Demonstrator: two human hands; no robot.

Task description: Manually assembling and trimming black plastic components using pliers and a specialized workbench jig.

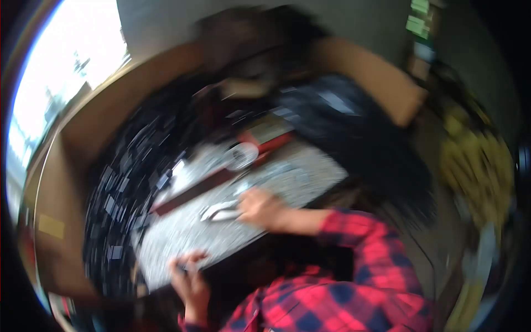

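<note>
Motion smears the whole head view. My right hand is over the middle of a light grey speckled board, fingers closed. A white two-handled tool, like pliers or scissors, sticks out from its fingers to the left; its kind is not clear. Down at the board's near left edge is my left hand, its fingers drawn together around something small that I cannot make out. Beyond the hands, a long dark red bar lies slanted across the board. A pale ring-shaped roll sits by its far end.
A red-edged box stands at the board's far side. Dark sheeting with many small shiny pieces spreads to the left, black plastic to the right. Brown panels border the area. Something yellow and bundled is at far right.
</note>
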